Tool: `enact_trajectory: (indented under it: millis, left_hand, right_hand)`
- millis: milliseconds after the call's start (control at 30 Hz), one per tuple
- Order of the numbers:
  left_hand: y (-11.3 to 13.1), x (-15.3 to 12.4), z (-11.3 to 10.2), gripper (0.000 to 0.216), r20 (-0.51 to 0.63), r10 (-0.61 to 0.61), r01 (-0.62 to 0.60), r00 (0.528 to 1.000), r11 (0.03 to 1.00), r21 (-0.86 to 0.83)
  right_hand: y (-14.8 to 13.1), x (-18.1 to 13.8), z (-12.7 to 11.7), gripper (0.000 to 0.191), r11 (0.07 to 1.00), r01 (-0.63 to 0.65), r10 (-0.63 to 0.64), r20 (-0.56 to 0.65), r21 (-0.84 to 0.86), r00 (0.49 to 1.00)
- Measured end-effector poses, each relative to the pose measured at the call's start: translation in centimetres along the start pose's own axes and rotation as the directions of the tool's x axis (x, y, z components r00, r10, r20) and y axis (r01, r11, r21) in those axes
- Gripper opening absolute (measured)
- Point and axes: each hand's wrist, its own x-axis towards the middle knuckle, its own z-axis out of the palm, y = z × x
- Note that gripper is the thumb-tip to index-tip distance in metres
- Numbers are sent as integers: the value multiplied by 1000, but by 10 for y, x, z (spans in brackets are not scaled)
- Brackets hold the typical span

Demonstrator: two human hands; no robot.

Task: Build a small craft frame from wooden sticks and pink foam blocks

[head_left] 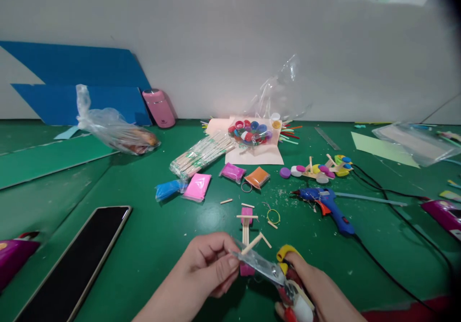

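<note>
My left hand [209, 263] is closed in a pinch on a thin wooden stick [252, 244] just above the green table. My right hand [312, 288] grips cutting pliers [268, 267] with yellow and red handles. Their metal jaws lie across the stick next to my left fingertips. Just beyond them on the table sits a small build of sticks on a pink piece [247, 217], with a yellow rubber band [273, 216] to its right.
A blue glue gun [329, 207] with a black cord lies to the right. A phone [77, 259] lies at the left. Clay packets [197, 186], a stick bundle [201, 154], bottle caps [252, 131] and a cap-and-stick model [319, 169] fill the middle. A white wall stands behind.
</note>
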Motion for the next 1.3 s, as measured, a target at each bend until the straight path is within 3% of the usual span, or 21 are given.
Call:
enact_trajectory:
  millis: [100,233,433,533,700,767,967,1033,1167,1300]
  left_hand:
    - [0,1,1,28,-36,-32,33,999,999,14]
    - [-1,1,4,26,-157,46,-23,986,989,146]
    - [2,0,3,29,-32,-40,40,999,999,-22]
    - [3,0,5,28,-81,-62,61,995,998,-11]
    - [-1,2,9,26,-224,110,-59,968,973,223]
    - [-2,2,8,26,-205,120,-72,971,971,226]
    - [2,1,0,28,-23,-44,45,999,998,46]
    - [3,1,1,27,-62,-19,26,998,993,117]
    - [2,3,5,25,-185,149,-85,971,945,315]
    - [3,1,4,26,-122,90,-55,988,963,263]
  right_hand:
    - [2,1,2,29,1000,-12,11,-11,-28,1000]
    - [3,2,3,33,998,-19,15,-69,-57,998]
    - [6,0,3,35,1000,10,-10,-6,13,1000]
    - [6,3,4,33,1000,-7,6,-6,-22,1000]
    - [4,3,5,38,998,-36,32,-65,-58,997]
    - [3,1,5,41,998,-30,25,-92,-52,995]
    - [8,2,7,36,1000,-2,1,-29,-18,1000]
    - [10,3,7,34,999,-11,10,-36,-40,999]
    - [9,2,6,35,999,1,-6,-92,-53,996]
    - [4,0,4,40,1000,-8,10,-69,23,998]
